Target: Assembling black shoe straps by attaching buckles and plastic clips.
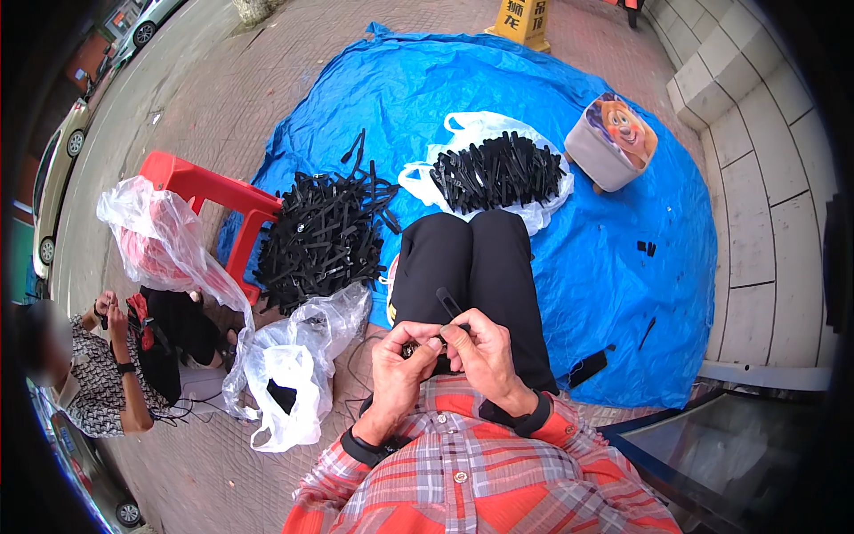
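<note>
Above my lap, my left hand (405, 360) and my right hand (485, 356) come close together, fingers pinched on one black strap (447, 301). Its flat end sticks up past my fingertips toward my knees. A small shiny piece shows among the left fingers, too small to make out. Beyond my knees, several similar black strips (498, 173) lie in a bundle on a white plastic bag (467, 125). To its left is a loose, tangled heap of black straps (325, 236). My fingers hide the strap's middle.
A blue tarp (623, 294) covers the ground ahead. Left are a red plastic stool (169, 169), clear plastic bag (142, 218), white bag (307, 409) and a seated person (102, 383) with raised hands. A cartoon-topped stool (605, 147) stands near the right wall (756, 214).
</note>
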Demonstrator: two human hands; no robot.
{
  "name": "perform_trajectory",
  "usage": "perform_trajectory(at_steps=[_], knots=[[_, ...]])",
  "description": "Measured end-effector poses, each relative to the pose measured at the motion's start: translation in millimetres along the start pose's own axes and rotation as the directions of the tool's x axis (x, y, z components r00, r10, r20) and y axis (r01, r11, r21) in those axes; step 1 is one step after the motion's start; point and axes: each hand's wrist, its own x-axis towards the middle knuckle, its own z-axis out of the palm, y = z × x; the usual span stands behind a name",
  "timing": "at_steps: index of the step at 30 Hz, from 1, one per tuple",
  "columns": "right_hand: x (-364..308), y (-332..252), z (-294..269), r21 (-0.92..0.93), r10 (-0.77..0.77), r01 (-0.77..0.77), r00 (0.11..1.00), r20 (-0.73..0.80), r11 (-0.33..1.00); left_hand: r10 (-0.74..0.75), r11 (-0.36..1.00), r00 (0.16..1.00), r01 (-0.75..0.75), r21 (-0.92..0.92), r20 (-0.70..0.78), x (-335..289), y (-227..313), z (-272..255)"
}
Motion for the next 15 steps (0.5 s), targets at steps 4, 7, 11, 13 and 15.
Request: perform_trajectory(at_steps=[4, 7, 11, 13, 15], knots=[[1.6, 0.3, -2.7, 0.020, 0.001, -0.001, 1.000, 0.024, 1.000, -0.019, 0.991, 0.998, 0.027, 0.133, -0.068, -1.2, 6.8, 7.0], [1.4, 0.4, -6.7, 0.167, 0.136, -0.146, 0.988, 0.072, 0.975, -0.018, 0.982, 0.997, 0.032, 0.184, -0.081, -5.1, 8.6, 8.6], [3.3, 4.1, -7.9, 0.312, 0.231, -0.259, 0.965, 0.124, 0.914, 0.055, 0.963, 0.995, -0.030, 0.266, -0.086, -4.5, 7.3, 10.5], [4.1, 4.5, -8.1, 0.341, 0.247, -0.275, 0.961, 0.124, 0.899, 0.032, 0.964, 0.995, -0.006, 0.266, -0.093, -3.3, 9.4, 11.8], [5.3, 3.5, -8.3, 0.337, 0.270, -0.294, 0.956, 0.115, 0.895, 0.011, 0.964, 0.995, 0.016, 0.264, -0.102, -3.0, 9.4, 11.3]])
